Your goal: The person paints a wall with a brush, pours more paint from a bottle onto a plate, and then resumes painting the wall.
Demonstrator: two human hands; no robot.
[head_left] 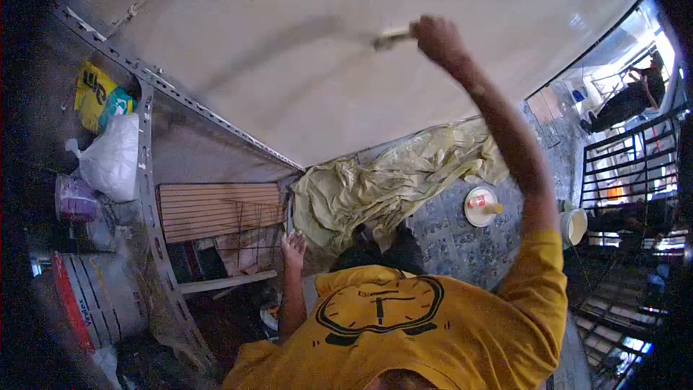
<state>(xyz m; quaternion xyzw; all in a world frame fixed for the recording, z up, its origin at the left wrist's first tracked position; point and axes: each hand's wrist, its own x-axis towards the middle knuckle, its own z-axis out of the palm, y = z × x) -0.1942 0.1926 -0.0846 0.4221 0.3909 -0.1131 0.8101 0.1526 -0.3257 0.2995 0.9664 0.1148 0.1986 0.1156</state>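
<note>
My right hand (439,42) is raised against the pale wall (346,79), its fingers closed around the handle of a paintbrush (392,37). The brush head points left and is close to the wall; whether it touches is hard to tell. A darker, damp-looking streak curves across the wall to the left of the brush. Lower down on the left, my left hand (293,249) is held up with its fingers apart and nothing in them. Behind it are wooden slats (216,209) and a wire rack (256,231).
A crumpled plastic sheet (390,180) lies along the wall's foot. On the tiled floor sits a round white lid (476,218) with a yellowish item on it, and a bucket (574,227) stands farther right. A perforated metal upright (148,173), bags (115,155) and a large paint pail (101,300) occupy the left.
</note>
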